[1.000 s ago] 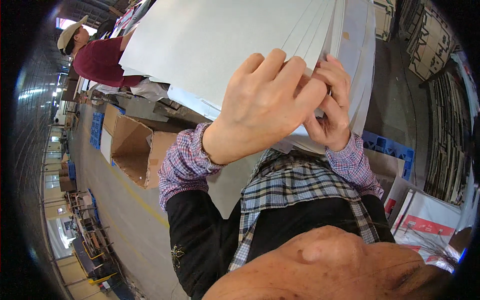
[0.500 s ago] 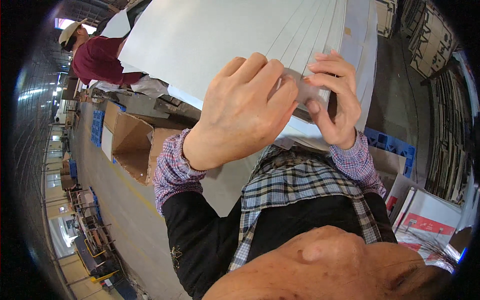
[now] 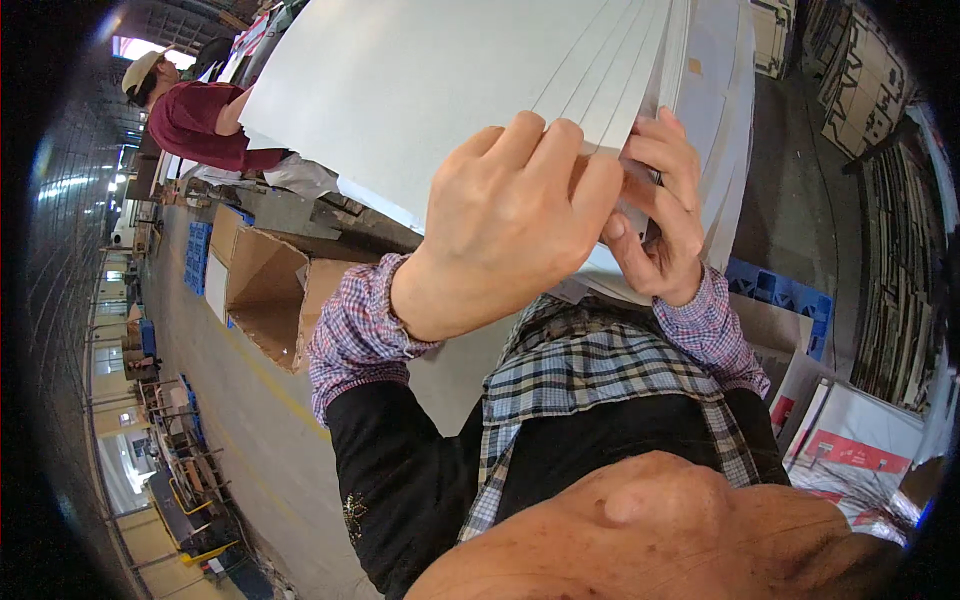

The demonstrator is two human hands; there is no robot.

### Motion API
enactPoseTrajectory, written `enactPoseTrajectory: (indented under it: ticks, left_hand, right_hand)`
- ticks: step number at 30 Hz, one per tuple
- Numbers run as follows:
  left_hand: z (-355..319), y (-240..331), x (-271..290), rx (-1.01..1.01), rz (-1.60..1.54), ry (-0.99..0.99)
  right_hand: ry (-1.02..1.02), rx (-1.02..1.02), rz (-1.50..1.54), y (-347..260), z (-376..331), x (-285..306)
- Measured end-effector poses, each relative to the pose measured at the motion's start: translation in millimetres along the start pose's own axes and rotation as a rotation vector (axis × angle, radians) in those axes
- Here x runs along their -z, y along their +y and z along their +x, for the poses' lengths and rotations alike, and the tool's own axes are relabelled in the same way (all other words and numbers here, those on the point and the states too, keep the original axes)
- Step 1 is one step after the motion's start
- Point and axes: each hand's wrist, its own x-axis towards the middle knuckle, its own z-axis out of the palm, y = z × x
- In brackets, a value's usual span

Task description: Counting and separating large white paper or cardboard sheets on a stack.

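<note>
A stack of large pale sheets lies in front of me, its near-right edges fanned out in narrow steps. My left hand is closed over the near edge of the upper sheets, knuckles up, its fingertips partly hidden. Beside it, my right hand curls its fingers and thumb around the near right corner of the sheets. The corner is lifted a little from those beneath. What lies between the right fingers is partly in shadow.
A co-worker in a dark red top stands at the far left. An open cardboard box is on the floor at left. Blue pallets and leaning boards are at right.
My left hand has shifted slightly right, closer to my right hand. The sheets' right edge is now lifted and bent up. The co-worker's arm has moved.
</note>
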Motion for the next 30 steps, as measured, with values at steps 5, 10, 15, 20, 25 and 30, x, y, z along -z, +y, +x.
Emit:
enactPoseTrajectory:
  ticks: [5, 10, 15, 20, 25, 30]
  left_hand:
    - [6.2, -14.4, 0.0, -0.01, -0.065, 0.17]
    - [13.8, 4.0, 0.6, 0.049, -0.035, 0.016]
    - [15.2, 4.3, -5.1, 0.051, -0.028, 0.003]
    - [12.9, 2.5, -8.4, 0.032, -0.076, 0.024]
    - [3.4, -3.3, -4.2, 0.0, -0.069, 0.017]
    - [-10.2, -7.4, 4.1, -0.027, -0.013, -0.036]
  right_hand:
    - [0.019, 0.017, -0.031, -0.5, 6.5, -3.0]
    - [0.033, -0.015, -0.05, -3.6, 7.6, -3.9]
    - [0.002, -0.036, -0.064, -7.3, 12.1, -2.4]
    - [0.036, -0.033, -0.069, -6.6, 10.0, -4.6]
    - [0.029, -0.012, -0.067, -4.5, 7.8, -3.6]
    - [0.014, 0.004, -0.021, -2.3, 8.0, -3.6]
